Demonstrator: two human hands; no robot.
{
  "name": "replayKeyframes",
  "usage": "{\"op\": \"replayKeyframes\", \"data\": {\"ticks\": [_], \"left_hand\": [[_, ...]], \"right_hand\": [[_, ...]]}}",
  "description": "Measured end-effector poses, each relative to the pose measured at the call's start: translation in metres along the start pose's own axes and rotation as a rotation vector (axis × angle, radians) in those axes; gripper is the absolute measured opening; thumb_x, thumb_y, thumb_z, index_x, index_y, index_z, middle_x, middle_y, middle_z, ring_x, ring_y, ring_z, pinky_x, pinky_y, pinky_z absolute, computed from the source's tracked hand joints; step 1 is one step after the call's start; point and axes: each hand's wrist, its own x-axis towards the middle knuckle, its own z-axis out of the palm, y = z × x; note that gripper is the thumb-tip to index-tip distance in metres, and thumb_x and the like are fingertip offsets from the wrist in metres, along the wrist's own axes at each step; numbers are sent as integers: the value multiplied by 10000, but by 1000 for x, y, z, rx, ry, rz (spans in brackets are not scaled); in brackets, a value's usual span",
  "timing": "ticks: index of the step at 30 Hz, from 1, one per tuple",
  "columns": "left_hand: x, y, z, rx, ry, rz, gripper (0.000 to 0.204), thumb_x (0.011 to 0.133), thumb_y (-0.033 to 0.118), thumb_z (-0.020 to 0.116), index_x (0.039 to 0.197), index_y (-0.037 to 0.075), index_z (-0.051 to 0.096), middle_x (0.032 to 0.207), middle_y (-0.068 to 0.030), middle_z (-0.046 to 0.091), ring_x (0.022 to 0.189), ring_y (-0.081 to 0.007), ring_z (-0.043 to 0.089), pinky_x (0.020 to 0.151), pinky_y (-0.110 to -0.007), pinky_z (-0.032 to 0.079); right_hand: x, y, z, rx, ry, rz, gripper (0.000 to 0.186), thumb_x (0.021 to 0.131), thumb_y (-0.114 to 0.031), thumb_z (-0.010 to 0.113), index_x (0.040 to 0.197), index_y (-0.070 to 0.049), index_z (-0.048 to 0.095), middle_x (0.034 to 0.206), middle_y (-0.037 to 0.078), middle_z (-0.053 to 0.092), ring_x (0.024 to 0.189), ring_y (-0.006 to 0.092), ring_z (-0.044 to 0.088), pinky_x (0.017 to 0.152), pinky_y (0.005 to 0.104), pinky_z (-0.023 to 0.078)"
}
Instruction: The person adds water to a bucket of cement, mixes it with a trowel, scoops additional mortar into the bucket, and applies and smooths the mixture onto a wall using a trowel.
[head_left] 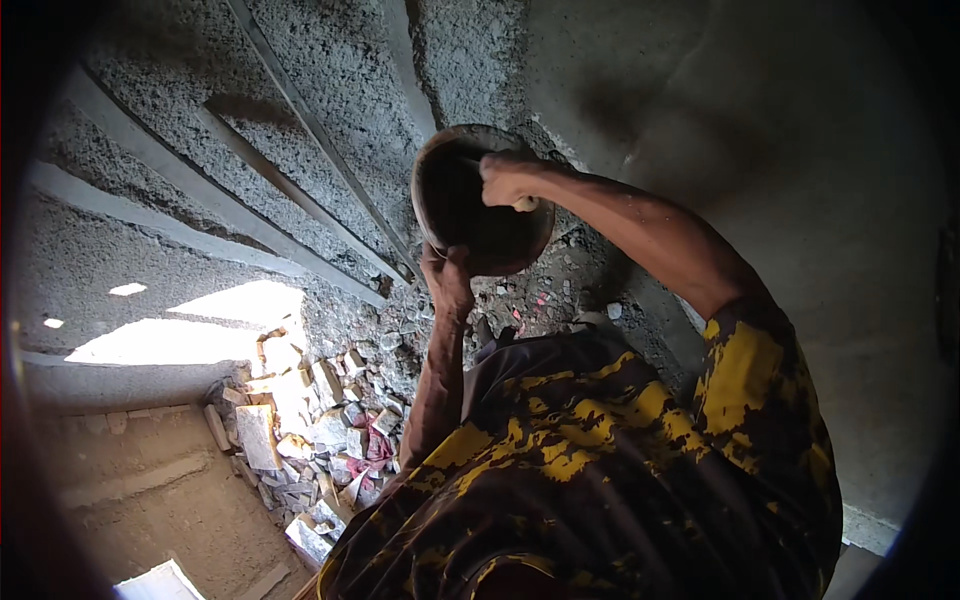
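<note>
A round, dark, shallow pan (428,190) is tilted up in front of me, its inside in deep shadow. My left hand (449,278) grips its near rim, the thumb over the edge. Over the pan's mouth my right hand (508,180) is closed around a tool. Only the tool's pale, rounded handle end (525,204) shows below the fist; the rest is lost in the dark of the pan, so its kind does not show. What the pan contains cannot be made out.
A rough grey wall (340,60) rises ahead, with long straight strips (300,110) against it. Broken bricks and rubble (330,430) are heaped at the lower left beside a sunlit patch (190,325). Gravel (530,300) covers the ground below the pan. A smooth grey wall (830,250) stands right.
</note>
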Motion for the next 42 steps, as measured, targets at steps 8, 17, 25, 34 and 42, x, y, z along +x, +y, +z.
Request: {"op": "replayKeyframes", "data": {"ticks": [8, 17, 25, 34, 42], "left_hand": [[2, 16, -14, -20, 69, 29, 324, 775, 131, 532, 1069, -6, 532, 927, -44, 597, 779, -109, 537, 692, -251, 444], [2, 7, -21, 17, 64, 152, 388, 821, 254, 574, 1089, -17, 502, 920, -39, 589, 796, -110, 525, 710, -260, 434], [-5, 8, -24, 153, 128, 268, 431, 820, 204, 540, 1166, -42, 466, 994, -78, 597, 860, -133, 549, 764, -261, 445], [3, -2, -27, 390, 11, 332, 828, 843, 382, 568, 1385, -79, 144, 1150, -135, 558, 1008, -171, 531, 871, -275, 420], [-16, -25, -39, 469, -113, 153, 664, 840, 290, 581, 1342, -50, 310, 1176, -147, 525, 1079, -213, 483, 933, -325, 375]], "right_hand": [[-62, -9, 39, -379, 4, -96, 163, 756, -151, 581, 807, -22, 666, 941, 165, 631, 878, 284, 617, 672, 376, 493], [-67, -31, 13, 574, -38, 35, 191, 825, -188, 483, 711, -41, 524, 585, 40, 511, 459, 157, 504, 432, 353, 410], [-46, 33, 38, 179, 67, -94, 134, 814, -156, 505, 893, -55, 542, 628, 109, 565, 559, 236, 592, 506, 358, 461], [-21, 70, 122, 234, 241, -72, 158, 808, -162, 541, 949, -91, 540, 743, 140, 579, 600, 276, 587, 584, 372, 472], [-71, 26, 152, 1039, -399, 367, 744, 811, -301, 656, 1372, -13, 261, 663, 43, 527, 462, 124, 477, 386, 285, 387]]}}
